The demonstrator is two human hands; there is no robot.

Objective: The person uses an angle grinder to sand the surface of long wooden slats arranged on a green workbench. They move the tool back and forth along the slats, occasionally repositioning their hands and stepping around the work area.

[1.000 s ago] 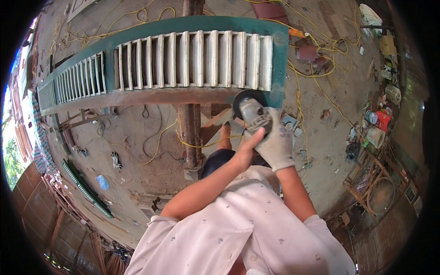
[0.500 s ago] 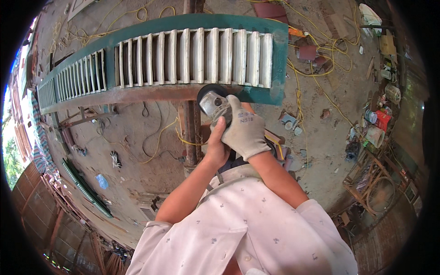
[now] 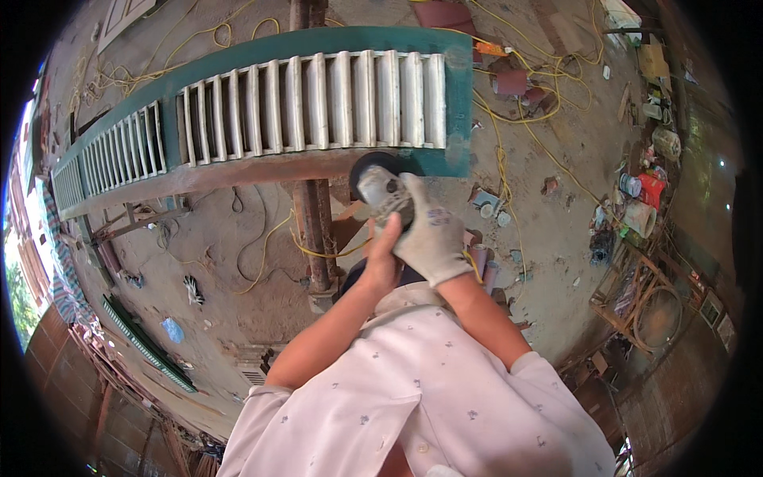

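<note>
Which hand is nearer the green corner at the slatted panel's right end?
Right. In the picture, the gloved right hand, on the grinder, is below and left of the green corner; the bare left hand, also on the grinder, is farther down and left.

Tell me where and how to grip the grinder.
Best, I'd say, by the body of the grinder, behind its silver head, coming from the wearer's side, a hand on each flank. Its dark disc is at the far end, at the near rail of the shutter, and the body points back. The bare left hand and gloved right hand hold it there.
</note>
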